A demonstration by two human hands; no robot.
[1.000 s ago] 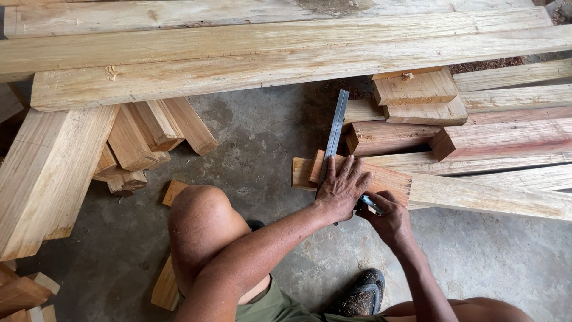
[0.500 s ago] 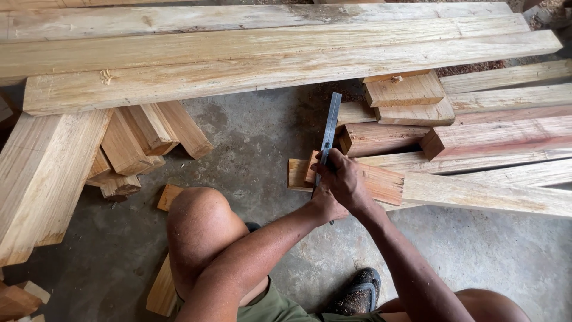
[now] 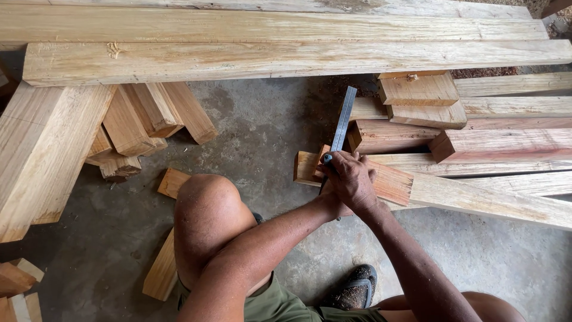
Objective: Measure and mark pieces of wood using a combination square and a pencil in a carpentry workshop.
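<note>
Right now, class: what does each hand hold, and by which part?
The right hand grips a pen against a metal ruler near its lower end. The left hand is hidden beneath: cannot tell.

- Under the right hand (image 3: 351, 182), a small wooden block (image 3: 390, 183) is showing a reddish, sawn, matt face.
- Running out past the fingers, a metal ruler (image 3: 342, 124) is looking dull grey and smooth.
- Beyond the grip, long pale planks (image 3: 286, 59) are showing rough, unfinished grain.
- Below the hands, the concrete floor (image 3: 262, 128) is looking matt, stained and dusty.
</note>
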